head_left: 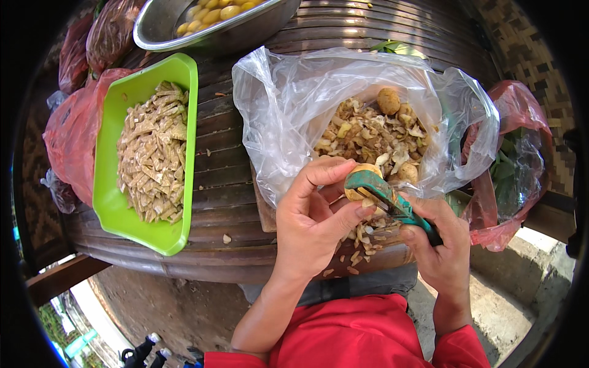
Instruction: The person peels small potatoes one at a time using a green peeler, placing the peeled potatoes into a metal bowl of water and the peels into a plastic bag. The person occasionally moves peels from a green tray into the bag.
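Observation:
My left hand (311, 214) is closed around a small potato (370, 167), gripping it with thumb and fingers. In my right hand (443, 242) is a green-handled peeler (406, 211), its head against the potato, which it partly hides. Just beyond my hands lies an open clear plastic bag (270, 116) with a heap of potato peelings (353, 132) in it. An unpeeled potato (388, 100) rests on the far side of the heap and another potato (407, 172) on the near side. Small scraps of peel (362, 242) are scattered below my hands at the table edge.
On the left of the slatted table (221, 202) sits a lime-green tub (191, 122) of pale brown cut strips (153, 159). A metal basin (245, 34) at the back holds peeled potatoes (211, 13). Red plastic bags flank the table, the right one (521, 101) containing green leaves.

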`<action>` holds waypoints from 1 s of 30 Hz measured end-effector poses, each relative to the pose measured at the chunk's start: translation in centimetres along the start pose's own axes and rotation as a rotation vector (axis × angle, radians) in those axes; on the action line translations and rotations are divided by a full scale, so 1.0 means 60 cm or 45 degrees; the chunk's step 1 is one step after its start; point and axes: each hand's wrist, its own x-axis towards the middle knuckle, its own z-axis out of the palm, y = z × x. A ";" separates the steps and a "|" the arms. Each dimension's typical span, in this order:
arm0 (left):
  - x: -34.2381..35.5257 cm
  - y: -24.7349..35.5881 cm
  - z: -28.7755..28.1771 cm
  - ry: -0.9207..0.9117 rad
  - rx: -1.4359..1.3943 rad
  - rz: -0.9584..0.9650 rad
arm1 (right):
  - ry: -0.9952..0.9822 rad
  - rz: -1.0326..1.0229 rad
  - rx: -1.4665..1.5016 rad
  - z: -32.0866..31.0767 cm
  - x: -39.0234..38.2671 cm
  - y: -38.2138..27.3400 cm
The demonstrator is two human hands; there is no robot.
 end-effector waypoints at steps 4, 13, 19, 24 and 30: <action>-0.002 0.000 -0.003 -0.002 0.073 0.049 | -0.001 -0.015 -0.024 0.003 0.011 0.008; -0.008 0.005 0.013 -0.011 -0.016 -0.063 | 0.221 0.229 0.030 0.001 0.022 0.016; -0.005 0.006 0.006 -0.013 -0.097 -0.087 | 0.011 0.011 0.039 -0.003 -0.004 0.000; -0.007 0.005 0.000 -0.035 -0.083 -0.067 | 0.019 -0.064 -0.047 0.000 -0.010 -0.001; -0.015 0.019 0.015 -0.075 0.156 0.046 | 0.165 0.068 -0.139 0.017 0.023 0.014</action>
